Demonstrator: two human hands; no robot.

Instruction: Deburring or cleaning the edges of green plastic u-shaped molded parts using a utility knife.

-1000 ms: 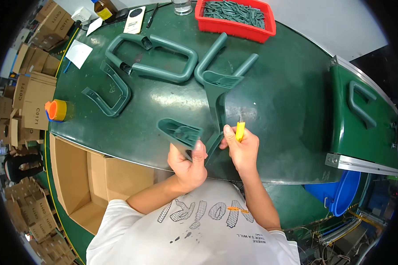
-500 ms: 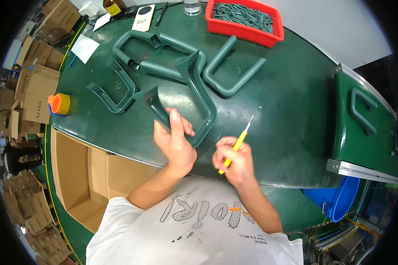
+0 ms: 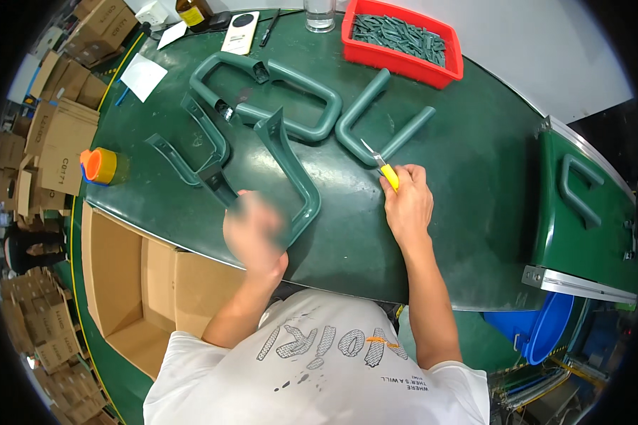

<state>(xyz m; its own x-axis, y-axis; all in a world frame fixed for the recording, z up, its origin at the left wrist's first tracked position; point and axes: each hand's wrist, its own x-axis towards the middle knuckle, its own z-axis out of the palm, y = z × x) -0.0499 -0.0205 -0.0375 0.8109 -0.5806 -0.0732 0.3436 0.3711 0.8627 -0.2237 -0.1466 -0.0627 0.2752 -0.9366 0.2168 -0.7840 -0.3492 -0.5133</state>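
Observation:
My left hand [image 3: 254,230], blurred, is closed around the bend of a green U-shaped plastic part [image 3: 299,177]. Its two channelled legs point away from me, with the hollow inner side showing. My right hand [image 3: 410,202] has moved off to the right and grips a craft knife [image 3: 388,176] by its yellow handle. The blade points up and left, apart from the held part and in front of another green U-shaped piece [image 3: 351,131] on the table. Further green pieces lie beyond: a channelled one [image 3: 216,134] at left and a rounded one [image 3: 308,81] in the middle.
A red bin [image 3: 404,62] of small green pieces stands at the far edge, beside a glass [image 3: 320,18]. Orange tape [image 3: 102,166] sits at the table's left edge. Below it is an open cardboard box [image 3: 124,283]; a blue bin [image 3: 546,333] stands lower right.
My right hand has moved right and away from me with the knife. My left hand has shifted left with the green part, which has turned somewhat. The whole view has also shifted slightly.

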